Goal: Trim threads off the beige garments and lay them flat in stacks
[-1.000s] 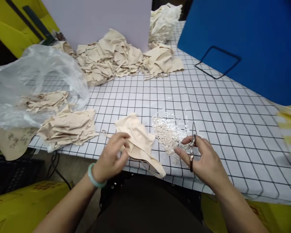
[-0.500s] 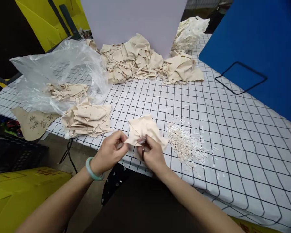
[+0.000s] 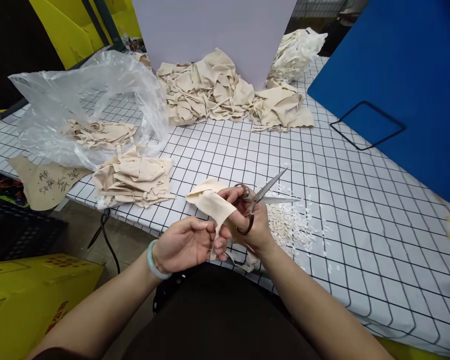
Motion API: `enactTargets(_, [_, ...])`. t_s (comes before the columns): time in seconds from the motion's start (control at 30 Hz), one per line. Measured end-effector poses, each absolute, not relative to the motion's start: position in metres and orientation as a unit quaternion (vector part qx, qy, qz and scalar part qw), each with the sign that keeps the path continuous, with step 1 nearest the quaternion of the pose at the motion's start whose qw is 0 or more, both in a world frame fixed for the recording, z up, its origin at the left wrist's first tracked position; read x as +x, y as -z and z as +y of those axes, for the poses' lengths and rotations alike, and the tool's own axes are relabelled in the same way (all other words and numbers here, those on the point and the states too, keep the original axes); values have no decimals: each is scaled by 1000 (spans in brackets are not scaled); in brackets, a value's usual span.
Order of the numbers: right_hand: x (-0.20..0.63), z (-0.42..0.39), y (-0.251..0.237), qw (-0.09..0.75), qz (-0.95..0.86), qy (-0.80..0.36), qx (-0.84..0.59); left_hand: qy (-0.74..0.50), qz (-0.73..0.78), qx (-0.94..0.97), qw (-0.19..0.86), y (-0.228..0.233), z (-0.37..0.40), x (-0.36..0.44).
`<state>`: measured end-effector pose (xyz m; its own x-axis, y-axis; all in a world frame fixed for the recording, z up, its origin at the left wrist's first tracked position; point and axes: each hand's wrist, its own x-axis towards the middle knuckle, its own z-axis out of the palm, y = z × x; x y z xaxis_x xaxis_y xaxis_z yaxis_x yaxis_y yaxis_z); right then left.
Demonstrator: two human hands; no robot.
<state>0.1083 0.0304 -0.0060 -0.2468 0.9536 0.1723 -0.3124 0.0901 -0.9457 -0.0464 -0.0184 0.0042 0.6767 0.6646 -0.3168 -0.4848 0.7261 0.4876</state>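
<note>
A pair of scissors (image 3: pixel 263 193) with dark handle loops sits in my right hand (image 3: pixel 260 231), its blades apart and pointing to the far right. The same hand's fingers also hold a beige cloth piece (image 3: pixel 214 206), which is raised and folded above the table's near edge. My left hand (image 3: pixel 187 246), with a pale green bangle (image 3: pixel 154 260) at the wrist, is turned palm up and pinches a narrow lower end of that cloth. Small white and beige clippings (image 3: pixel 294 222) lie scattered just right of my right hand, partly behind it.
A stack of beige cloth pieces (image 3: pixel 135 177) lies to the left, before a clear plastic bag (image 3: pixel 33 100) with more cloth. A larger cloth heap (image 3: pixel 217 90) is at the back against a pale panel (image 3: pixel 213 30). A blue panel (image 3: pixel 405 65) stands right.
The cloth has been lifted and folded up from the tabletop. My right hand has turned, so the scissor blades now show, pointing away. My left hand has rolled palm up and moved slightly nearer me.
</note>
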Motion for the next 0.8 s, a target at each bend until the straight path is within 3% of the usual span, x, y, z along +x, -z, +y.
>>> enactTargets(0.2, [109,38,0,530,-457,-641,-316,-401,345,263,807,-6,-28,-35])
enactTargets(0.33, [107,38,20,481,-407,-676,-383,-404,473,518,587,-23,-32,-44])
enactTargets(0.47, [96,20,37,425,-387,-717,-394,-454,487,641,381,-33,-24,-43])
enactTargets(0.53, [90,9,41,417,-388,-722,-393,-490,474,621,386,-28,-18,-37])
enactTargets(0.67, [96,-6,37,382,-453,-705,-390,-553,424,475,538,-10,-7,-25])
enactTargets(0.8, [133,-5,20,337,-614,-572,-427,-551,442,476,524,-2,-8,-20])
